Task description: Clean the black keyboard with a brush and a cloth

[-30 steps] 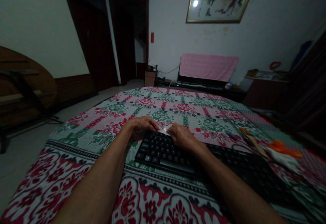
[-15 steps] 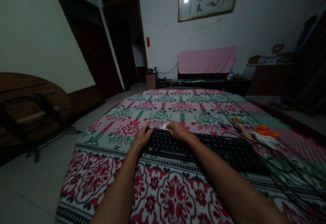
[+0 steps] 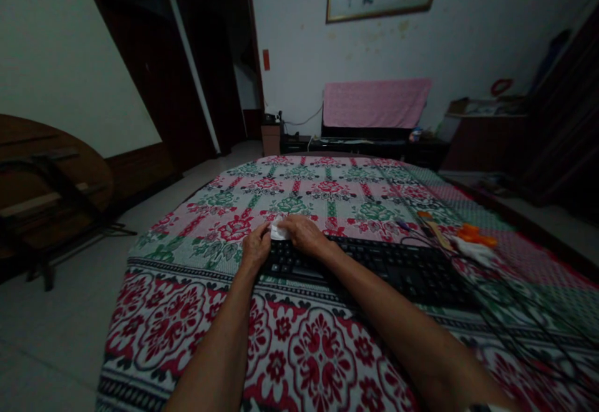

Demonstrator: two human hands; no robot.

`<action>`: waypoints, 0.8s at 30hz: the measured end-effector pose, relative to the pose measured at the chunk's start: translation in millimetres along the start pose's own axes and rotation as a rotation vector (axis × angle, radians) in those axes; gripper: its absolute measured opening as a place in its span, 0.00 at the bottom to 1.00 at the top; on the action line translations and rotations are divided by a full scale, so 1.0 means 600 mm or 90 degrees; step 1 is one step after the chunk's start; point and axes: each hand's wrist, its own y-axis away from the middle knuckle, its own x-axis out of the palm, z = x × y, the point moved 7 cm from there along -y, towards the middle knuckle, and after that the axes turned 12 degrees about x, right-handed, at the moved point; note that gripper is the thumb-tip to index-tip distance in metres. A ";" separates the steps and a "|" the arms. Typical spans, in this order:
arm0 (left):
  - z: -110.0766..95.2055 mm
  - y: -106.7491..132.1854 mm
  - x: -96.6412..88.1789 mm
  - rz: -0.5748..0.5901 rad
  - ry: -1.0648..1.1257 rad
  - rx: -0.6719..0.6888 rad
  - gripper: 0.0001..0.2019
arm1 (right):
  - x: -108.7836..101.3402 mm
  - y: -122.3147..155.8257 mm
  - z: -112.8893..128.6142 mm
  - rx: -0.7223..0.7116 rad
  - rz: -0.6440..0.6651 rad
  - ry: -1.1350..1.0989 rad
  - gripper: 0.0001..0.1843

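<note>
A black keyboard (image 3: 402, 271) lies on the patterned cloth in front of me. At its left end is my left hand (image 3: 256, 248), fingers curled around the corner and thumb close to a crumpled white tissue (image 3: 279, 231). My right hand (image 3: 305, 236) pinches that tissue at the keyboard's upper left corner. The right hand and forearm cover part of the keys. Both sets of fingertips nearly meet at the tissue.
A red, green and white cloth (image 3: 322, 349) covers the table. To the right lie an orange item (image 3: 475, 235), a white crumpled item (image 3: 475, 251), a flat tan strip (image 3: 438, 235) and dark cables (image 3: 515, 337). A folded round table (image 3: 51, 181) leans at left.
My right hand has moved left along the keyboard's top edge with the tissue, up to my left hand. More of the tissue shows. The view has tilted slightly down.
</note>
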 end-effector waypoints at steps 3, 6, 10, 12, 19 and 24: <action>0.002 0.002 0.001 -0.002 0.004 -0.005 0.20 | 0.013 -0.006 0.007 0.000 0.034 0.046 0.18; -0.001 0.002 0.000 0.002 -0.006 -0.006 0.20 | 0.005 0.001 0.002 0.028 0.054 0.069 0.18; -0.006 0.002 -0.003 0.009 -0.015 -0.013 0.19 | -0.018 0.031 -0.020 0.067 0.071 0.101 0.16; -0.006 0.001 -0.003 0.012 -0.014 -0.020 0.19 | -0.029 0.049 -0.037 0.083 0.065 0.104 0.17; -0.008 -0.001 -0.006 0.008 -0.023 -0.023 0.18 | -0.041 0.055 -0.049 0.126 0.035 0.099 0.22; -0.016 -0.001 -0.010 0.019 -0.062 -0.011 0.19 | -0.013 0.022 0.002 0.067 0.019 0.089 0.19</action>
